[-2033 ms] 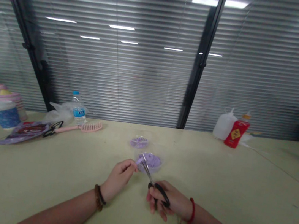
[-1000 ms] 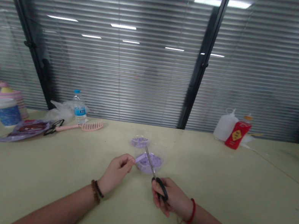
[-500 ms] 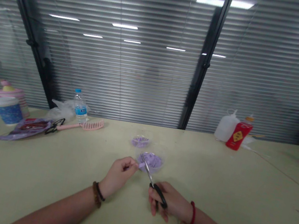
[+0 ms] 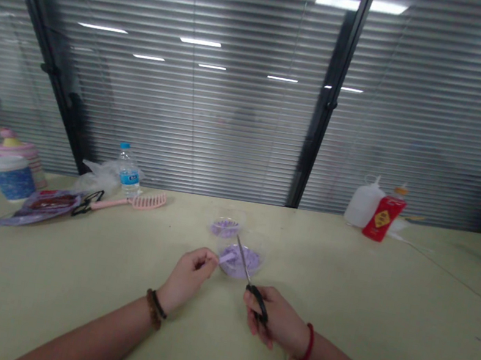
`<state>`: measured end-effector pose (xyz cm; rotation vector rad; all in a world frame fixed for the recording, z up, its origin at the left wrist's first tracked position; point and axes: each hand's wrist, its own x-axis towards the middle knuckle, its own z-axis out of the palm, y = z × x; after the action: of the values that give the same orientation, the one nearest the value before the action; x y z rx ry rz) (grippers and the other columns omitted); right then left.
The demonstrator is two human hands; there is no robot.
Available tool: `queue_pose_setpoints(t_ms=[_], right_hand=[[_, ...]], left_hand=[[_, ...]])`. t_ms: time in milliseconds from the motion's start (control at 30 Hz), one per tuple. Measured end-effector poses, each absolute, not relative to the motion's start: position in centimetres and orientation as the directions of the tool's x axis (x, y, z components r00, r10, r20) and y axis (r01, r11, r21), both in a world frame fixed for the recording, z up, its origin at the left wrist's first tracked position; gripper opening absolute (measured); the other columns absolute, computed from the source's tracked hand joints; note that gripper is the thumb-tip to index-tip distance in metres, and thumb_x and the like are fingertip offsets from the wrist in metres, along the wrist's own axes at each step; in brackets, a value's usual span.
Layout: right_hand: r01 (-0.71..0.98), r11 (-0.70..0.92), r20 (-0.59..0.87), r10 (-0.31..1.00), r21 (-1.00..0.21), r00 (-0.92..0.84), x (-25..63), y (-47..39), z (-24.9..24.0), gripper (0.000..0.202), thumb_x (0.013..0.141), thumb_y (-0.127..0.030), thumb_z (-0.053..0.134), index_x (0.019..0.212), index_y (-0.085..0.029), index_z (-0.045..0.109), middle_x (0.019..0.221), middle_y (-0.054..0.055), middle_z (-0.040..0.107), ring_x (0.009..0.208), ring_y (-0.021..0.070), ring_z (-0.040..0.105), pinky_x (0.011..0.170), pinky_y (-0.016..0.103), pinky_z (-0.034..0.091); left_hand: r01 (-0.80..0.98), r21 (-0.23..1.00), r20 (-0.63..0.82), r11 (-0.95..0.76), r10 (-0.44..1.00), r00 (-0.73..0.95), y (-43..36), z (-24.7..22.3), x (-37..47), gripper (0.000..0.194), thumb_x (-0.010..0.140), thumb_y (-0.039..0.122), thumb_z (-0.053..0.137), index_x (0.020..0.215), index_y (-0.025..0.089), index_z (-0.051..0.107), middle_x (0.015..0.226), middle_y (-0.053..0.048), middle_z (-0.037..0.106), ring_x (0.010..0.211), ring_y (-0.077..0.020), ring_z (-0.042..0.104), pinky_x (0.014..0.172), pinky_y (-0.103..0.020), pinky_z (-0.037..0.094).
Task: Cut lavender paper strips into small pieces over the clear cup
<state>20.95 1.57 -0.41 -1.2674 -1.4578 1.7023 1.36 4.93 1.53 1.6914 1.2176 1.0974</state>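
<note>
My left hand pinches a thin purple strip, which reaches over the left side of a clear bowl. Small purple pieces lie in that bowl. Scissors with black handles are held in my right hand, their blades pointing up and away over the bowl, to the right of the strip. Behind stands a second clear container with more purple bits.
At the left on the pale table are a blue cup, a purple packet, a pink brush and a water bottle. A white bottle and a red bottle stand at the back right.
The scissors have moved right, off the strip, and their blades look closer together. My left hand has shifted slightly left and up with the strip.
</note>
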Motion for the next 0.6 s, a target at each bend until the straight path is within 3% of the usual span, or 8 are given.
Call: queue_pose_setpoints(t_ms=[100, 233, 600], right_hand=[[0.103, -0.244, -0.265, 0.873, -0.964, -0.410, 21.1, 1.6, -0.6, 0.053, 0.065, -0.067, 0.049, 0.061, -0.015, 0.045, 0.043, -0.002, 0.054, 0.022, 0.0035, 0.037, 0.021, 0.014, 0.021], [0.165, -0.247, -0.297, 0.804, -0.955, -0.514, 21.0, 1.2, -0.1, 0.052, 0.065, -0.064, 0.054, 0.059, -0.012, 0.049, 0.048, 0.002, 0.059, 0.023, 0.0035, 0.040, 0.021, 0.013, 0.021], [0.172, -0.256, -0.308, 0.807, -0.951, -0.504, 20.6, 1.0, -0.1, 0.047, 0.064, -0.058, 0.058, 0.057, -0.013, 0.048, 0.047, 0.001, 0.060, 0.023, 0.0035, 0.039, 0.022, 0.014, 0.027]], left_hand=[[0.266, 0.938, 0.202, -0.223, 0.974, 0.107, 5.0, 1.5, 1.4, 0.026, 0.073, 0.040, 0.050, 0.065, 0.015, 0.051, 0.050, 0.006, 0.038, 0.045, -0.0076, 0.032, 0.044, -0.019, 0.025], [0.247, 0.940, 0.230, -0.235, 0.972, 0.052, 4.6, 1.6, 1.7, 0.027, 0.073, 0.039, 0.050, 0.059, 0.017, 0.046, 0.047, 0.007, 0.037, 0.043, -0.0070, 0.031, 0.043, -0.019, 0.025], [0.309, 0.919, 0.205, -0.246, 0.966, 0.161, 3.6, 0.8, 2.7, 0.025, 0.074, 0.034, 0.049, 0.057, 0.017, 0.043, 0.049, 0.005, 0.042, 0.047, -0.0086, 0.037, 0.048, -0.020, 0.029]])
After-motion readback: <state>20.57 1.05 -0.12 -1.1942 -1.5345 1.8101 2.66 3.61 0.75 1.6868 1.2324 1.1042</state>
